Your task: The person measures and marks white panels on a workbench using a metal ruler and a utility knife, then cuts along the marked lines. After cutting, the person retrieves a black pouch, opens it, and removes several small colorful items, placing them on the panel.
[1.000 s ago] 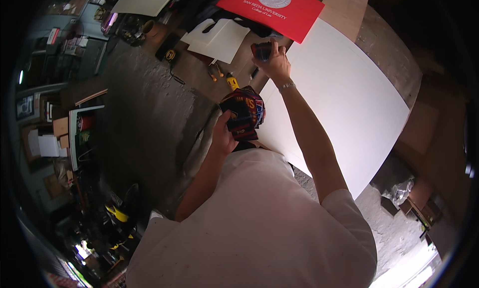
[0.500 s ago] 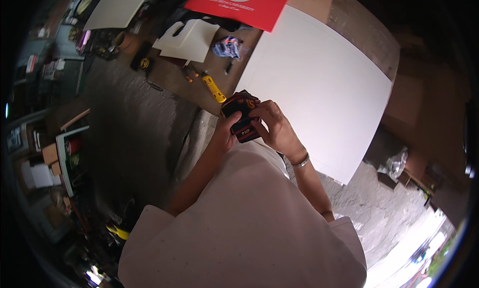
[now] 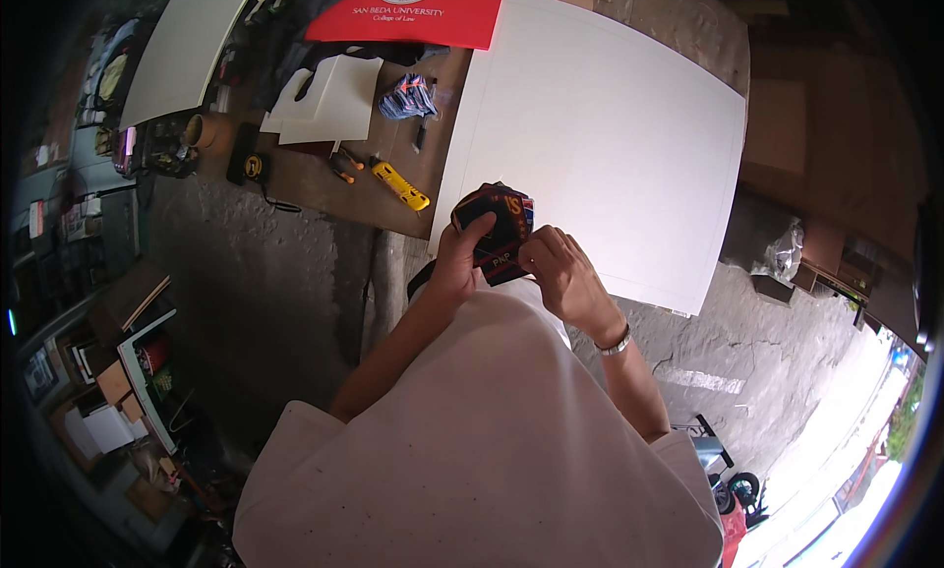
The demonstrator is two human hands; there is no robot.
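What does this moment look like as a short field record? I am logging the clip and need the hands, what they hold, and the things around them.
left hand: grips the left side of a dark, multicoloured printed packet
right hand: fingers pinch the packet's right lower edge
held object position: above the near edge of the large white rectangular board
wrist: silver bracelet on the right wrist
nearby tool: yellow utility knife lying on the brown wooden tabletop
further back: red folder; stack of white cut board pieces
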